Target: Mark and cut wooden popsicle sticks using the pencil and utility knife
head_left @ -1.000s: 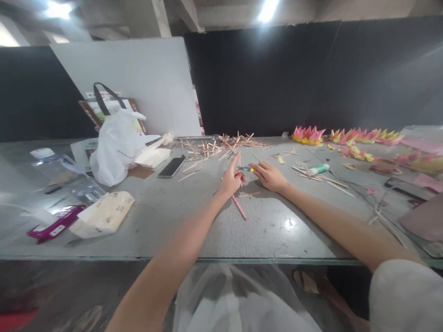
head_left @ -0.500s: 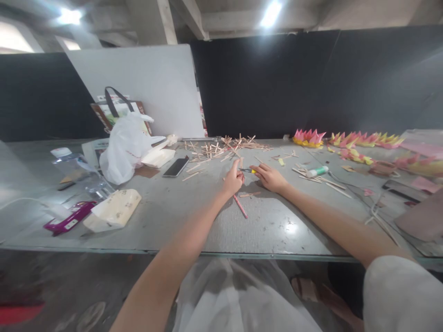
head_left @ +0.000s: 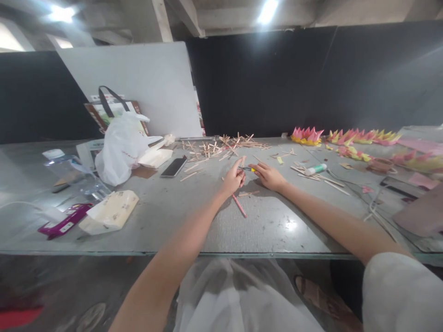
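My left hand (head_left: 234,180) is closed over the middle of the table, its index finger stretched forward along a thin wooden stick (head_left: 243,161) that it pinches. My right hand (head_left: 270,176) is wrapped round a small yellow-handled tool (head_left: 253,169). The tool's dark metal end points left and meets the stick at my left fingers; its exact kind is too small to make out. A pink pencil (head_left: 239,206) lies beneath my left hand and sticks out toward me. Short wooden pieces (head_left: 249,193) lie just in front of the wrists.
Beyond my hands spreads a heap of wooden sticks (head_left: 211,150). A phone (head_left: 174,167), a plastic bag (head_left: 119,147) and a tissue pack (head_left: 110,213) lie left. Rightward are a glue stick (head_left: 315,169), loose sticks (head_left: 321,177) and pink-yellow paper flowers (head_left: 307,136).
The view has shifted slightly, so the table's things appear a little further left. Both hands stay at the same spot, with the stick and the tool still held.
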A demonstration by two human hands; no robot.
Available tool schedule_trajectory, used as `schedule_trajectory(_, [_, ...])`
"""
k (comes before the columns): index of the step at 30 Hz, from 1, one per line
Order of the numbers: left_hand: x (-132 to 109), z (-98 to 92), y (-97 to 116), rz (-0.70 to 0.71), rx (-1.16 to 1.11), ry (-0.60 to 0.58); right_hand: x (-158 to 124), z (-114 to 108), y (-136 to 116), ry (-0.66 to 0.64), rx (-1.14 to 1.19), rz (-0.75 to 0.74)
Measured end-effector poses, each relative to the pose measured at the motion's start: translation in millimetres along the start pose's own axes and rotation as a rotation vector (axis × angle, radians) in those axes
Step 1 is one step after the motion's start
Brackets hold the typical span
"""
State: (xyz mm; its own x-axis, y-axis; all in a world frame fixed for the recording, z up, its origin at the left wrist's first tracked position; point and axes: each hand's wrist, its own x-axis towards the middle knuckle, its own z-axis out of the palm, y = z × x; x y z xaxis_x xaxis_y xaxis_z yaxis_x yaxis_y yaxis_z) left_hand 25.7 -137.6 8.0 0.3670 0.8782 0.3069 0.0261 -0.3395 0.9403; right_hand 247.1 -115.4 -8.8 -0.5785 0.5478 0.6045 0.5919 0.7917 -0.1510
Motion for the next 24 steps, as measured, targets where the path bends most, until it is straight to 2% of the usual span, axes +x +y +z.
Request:
schedule_trajectory(8, [-2,0.2,4,0.041,-0.024,0.018,2,-1,0,0.008,-0.013,0.002])
schedule_trajectory(13, [-6,-0.8,10,0.049,0.036,-0.03,2,-1,1,-0.003,-0.022,-0.016])
schedule_trajectory(18, [-7,1.8,7,0.027,0.038,-0.077,1,-1,0,-0.015,-0.046,-0.034])
schedule_trajectory(24, [-3,3.4,8,0.038,-0.136,0.006,2,1,1,0.016,-0.022,0.006])
